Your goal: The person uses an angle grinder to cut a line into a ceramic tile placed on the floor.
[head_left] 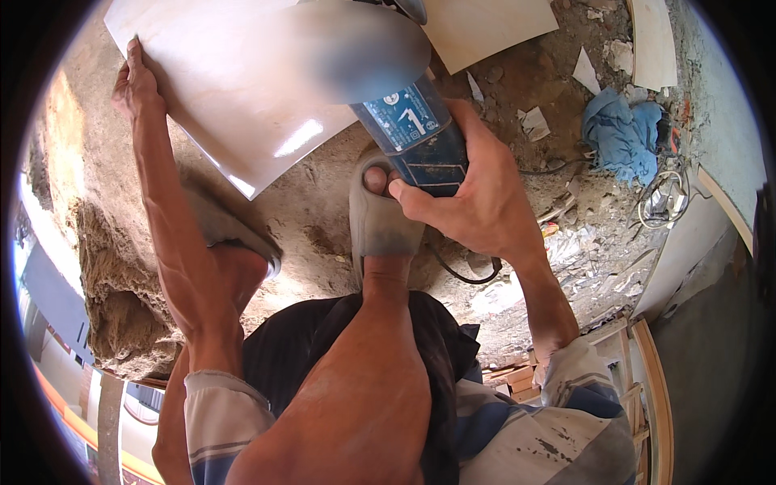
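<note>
My right hand (489,190) is closed around the dark blue body of an angle grinder (432,153), its thumb along the near end. The grinder's front part lies over the tile, and a blur hides its details. A large glossy cream tile (218,89) spreads across the upper left, slightly off the ground. My left hand (139,85) grips the tile's left edge, with a fingertip on its top face. Below the tile's near corner are my two feet in grey slippers (380,218); the right one is close under the grinder.
Another cream tile (485,32) lies at the top. To the right, a blue cloth (622,133), a coiled cable (664,198) and broken tile pieces (586,71) lie on dirt. The grinder's black cord (469,279) loops near my right wrist. A wooden frame (653,396) stands lower right.
</note>
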Demonstrator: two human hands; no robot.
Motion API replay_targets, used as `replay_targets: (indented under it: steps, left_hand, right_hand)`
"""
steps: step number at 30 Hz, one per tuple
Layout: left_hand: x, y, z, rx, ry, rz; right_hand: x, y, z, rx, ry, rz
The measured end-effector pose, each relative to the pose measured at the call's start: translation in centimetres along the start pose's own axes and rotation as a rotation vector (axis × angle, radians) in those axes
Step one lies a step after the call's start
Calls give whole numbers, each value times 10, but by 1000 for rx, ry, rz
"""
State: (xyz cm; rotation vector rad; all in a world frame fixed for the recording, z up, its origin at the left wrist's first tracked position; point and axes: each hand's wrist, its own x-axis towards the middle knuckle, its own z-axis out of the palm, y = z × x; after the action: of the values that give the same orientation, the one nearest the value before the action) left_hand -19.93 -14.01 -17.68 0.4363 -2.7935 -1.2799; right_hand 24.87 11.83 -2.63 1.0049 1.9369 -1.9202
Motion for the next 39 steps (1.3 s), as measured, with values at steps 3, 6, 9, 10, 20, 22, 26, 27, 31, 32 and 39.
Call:
replay_targets:
  steps: [3, 6, 9, 10, 20, 22, 26, 27, 31, 32, 39]
  left_hand:
    - [-1, -1, 4, 8, -3, 5]
    - [0, 0, 3, -23, -1, 13]
    - [-2, 1, 3, -59, -1, 7]
    - [-4, 1, 2, -49, 5, 9]
    - [2, -2, 0, 14, 47, 31]
    - [4, -3, 1, 11, 40, 37]
    - [4, -2, 1, 47, 42, 18]
    - [2, 1, 2, 63, 48, 18]
    - [-7, 4, 3, -20, 63, -21]
    - [-6, 4, 4, -28, 60, -19]
    - [0, 0, 3, 1, 57, 2]
  right_hand:
    - [2, 1, 1, -40, 9, 2]
    - [5, 2, 4, -36, 20, -19]
    - [6, 6, 7, -17, 27, -55]
    - [6, 5, 6, 5, 9, -26]
    - [11, 2, 13, -31, 8, -58]
    - [11, 5, 14, -28, 23, -78]
    - [9, 9, 14, -35, 31, -88]
    - [9, 10, 14, -33, 26, -80]
    - [5, 10, 13, -36, 15, -37]
    - [5, 9, 13, -40, 14, -24]
    - [7, 14, 14, -55, 35, -95]
